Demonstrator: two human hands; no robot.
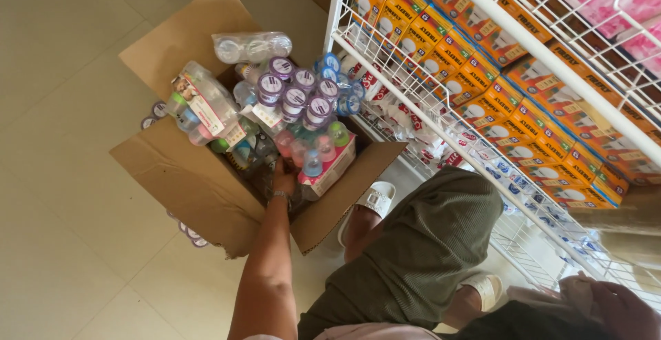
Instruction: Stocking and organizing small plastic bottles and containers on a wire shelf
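One hand, the left hand (283, 178), reached forward into the cardboard box (186, 181), fingers buried among baby bottles (313, 161), grip unreadable; the right hand (623, 309), near the wire shelf (482, 147), lay farther off, grip likewise unclear.

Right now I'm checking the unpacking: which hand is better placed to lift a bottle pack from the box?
Left hand: it reaches inside the cardboard box, touching the bottle pack. The right hand is far off.

Packs of baby bottles (275, 112) fill the cardboard box (186, 188) on the floor (62, 257); the wire rack (482, 106) of small cartons (482, 71) stands right of it.
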